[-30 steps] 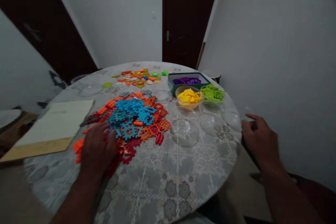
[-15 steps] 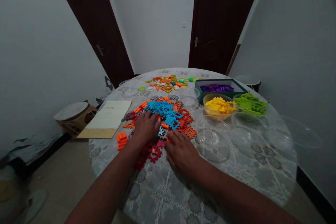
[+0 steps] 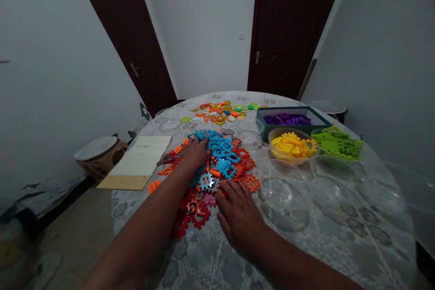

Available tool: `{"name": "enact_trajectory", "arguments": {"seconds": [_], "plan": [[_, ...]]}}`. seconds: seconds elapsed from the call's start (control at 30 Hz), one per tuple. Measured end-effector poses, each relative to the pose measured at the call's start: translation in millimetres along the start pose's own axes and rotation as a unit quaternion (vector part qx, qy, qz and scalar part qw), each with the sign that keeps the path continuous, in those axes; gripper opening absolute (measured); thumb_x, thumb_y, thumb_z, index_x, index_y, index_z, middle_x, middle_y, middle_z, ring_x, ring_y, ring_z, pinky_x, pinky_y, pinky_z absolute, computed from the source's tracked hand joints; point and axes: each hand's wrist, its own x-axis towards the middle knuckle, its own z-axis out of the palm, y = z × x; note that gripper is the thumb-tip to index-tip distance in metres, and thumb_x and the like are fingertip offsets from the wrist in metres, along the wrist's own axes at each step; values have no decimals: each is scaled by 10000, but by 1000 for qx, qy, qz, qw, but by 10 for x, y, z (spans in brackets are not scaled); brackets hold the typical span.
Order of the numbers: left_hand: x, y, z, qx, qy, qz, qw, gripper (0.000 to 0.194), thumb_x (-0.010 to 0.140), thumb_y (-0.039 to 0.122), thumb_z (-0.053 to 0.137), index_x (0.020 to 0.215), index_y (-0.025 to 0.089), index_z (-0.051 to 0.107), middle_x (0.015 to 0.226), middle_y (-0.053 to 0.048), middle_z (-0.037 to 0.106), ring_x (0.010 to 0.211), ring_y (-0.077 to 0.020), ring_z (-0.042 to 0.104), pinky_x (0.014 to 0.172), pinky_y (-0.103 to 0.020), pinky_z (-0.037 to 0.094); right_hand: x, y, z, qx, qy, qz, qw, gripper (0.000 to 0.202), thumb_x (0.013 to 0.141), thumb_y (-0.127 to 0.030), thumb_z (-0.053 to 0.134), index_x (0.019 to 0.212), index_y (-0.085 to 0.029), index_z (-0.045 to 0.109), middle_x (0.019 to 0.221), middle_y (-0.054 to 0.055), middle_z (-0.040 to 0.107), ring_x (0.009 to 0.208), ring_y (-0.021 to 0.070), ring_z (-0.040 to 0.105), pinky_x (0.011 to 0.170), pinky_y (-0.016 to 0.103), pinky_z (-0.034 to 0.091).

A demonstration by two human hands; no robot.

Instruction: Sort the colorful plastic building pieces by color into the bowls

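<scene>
A mixed heap of toothed plastic building pieces lies before me, with blue pieces point(image 3: 222, 147) on top. My left hand point(image 3: 195, 152) reaches over the left side of the blue pieces, fingers spread and touching them. At the heap's near right edge my right hand point(image 3: 238, 206) rests palm down, its fingers stretched out beside an orange square piece point(image 3: 250, 183). Between the hands sits a light blue square piece point(image 3: 205, 181). Red pieces point(image 3: 197, 217) lie below the left forearm. What is under the left fingertips is hidden.
To the right stand a clear bowl of yellow pieces point(image 3: 292, 146), a bowl of green pieces point(image 3: 340, 142) and a green box point(image 3: 326, 123) holding purple pieces. Clear plastic containers point(image 3: 283, 195) sit nearer. An open notebook point(image 3: 141, 156) lies left; a smaller mixed pile point(image 3: 220, 111) lies farther back.
My left hand has moved forward over the blue pieces, exposing more of the light blue square piece. My right hand stays at the heap's edge. The view has shifted slightly.
</scene>
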Motion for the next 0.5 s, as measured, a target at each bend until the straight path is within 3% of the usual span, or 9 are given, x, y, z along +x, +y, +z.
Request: {"name": "enact_trajectory", "arguments": {"seconds": [0.2, 0.5], "plan": [[156, -178, 10, -5, -18, -33, 999, 579, 1017, 527, 468, 1547, 300, 520, 1509, -204, 573, 1395, -440, 505, 1065, -629, 454, -44, 7, 40, 4, 8, 1, 1000, 469, 1039, -336, 609, 1500, -268, 559, 1672, 101, 467, 1571, 347, 349, 1300, 635, 238], [232, -428, 15, 5, -39, -81, 996, 651, 995, 587, 456, 1496, 183, 556, 1490, -250, 591, 1366, -439, 552, 1042, -585, 484, -37, 11, 46, -4, 12, 1, 1000, 445, 1017, -286, 619, 1461, -260, 596, 1652, 100, 491, 1554, 346, 374, 1290, 627, 269]]}}
